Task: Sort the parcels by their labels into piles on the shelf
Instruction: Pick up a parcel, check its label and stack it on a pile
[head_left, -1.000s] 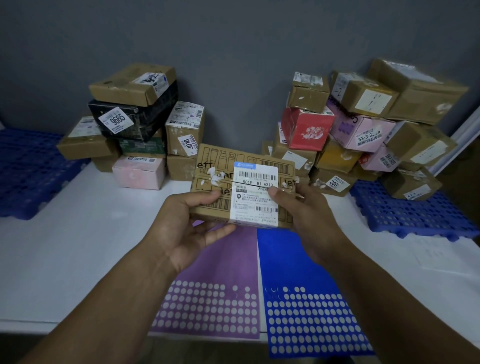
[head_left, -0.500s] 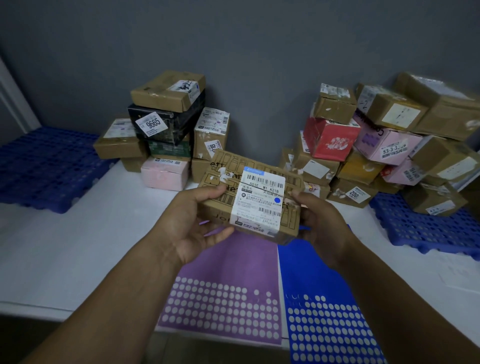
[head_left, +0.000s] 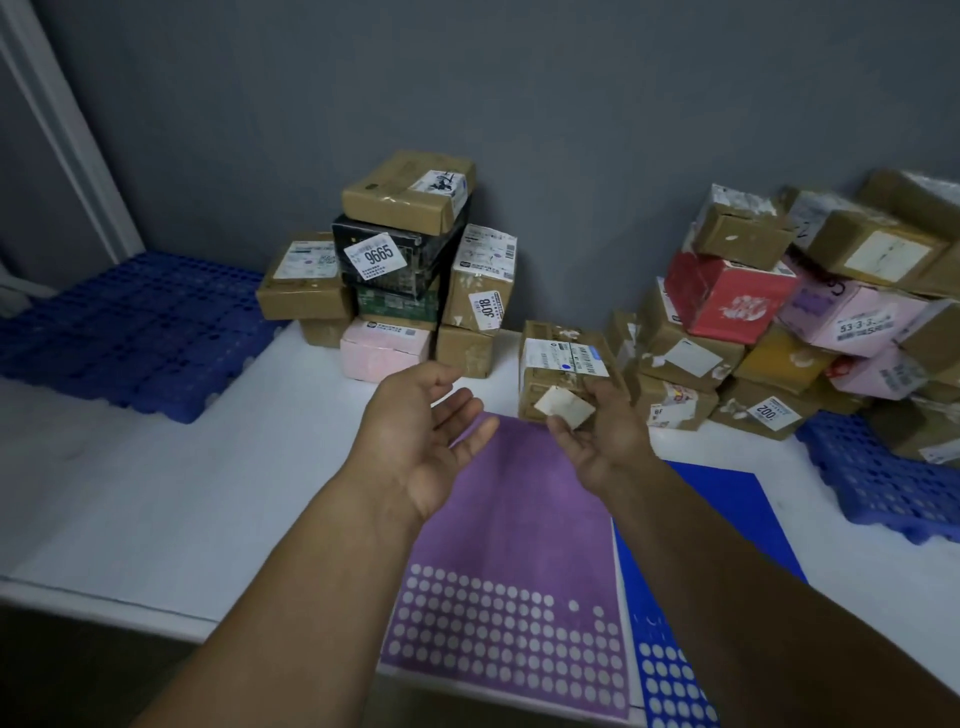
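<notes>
Nearest, a purple sheet and a blue sheet, both printed with white dots, lie side by side on the white shelf. Above the purple sheet the left hand is spread wide, palm up, holding nothing. The right hand pinches the near end of a brown parcel between thumb and fingers. The parcel is tilted, its white label with a blue dot facing up, between the two piles. The left pile stands against the grey wall, and the right pile spills onto a blue pallet.
</notes>
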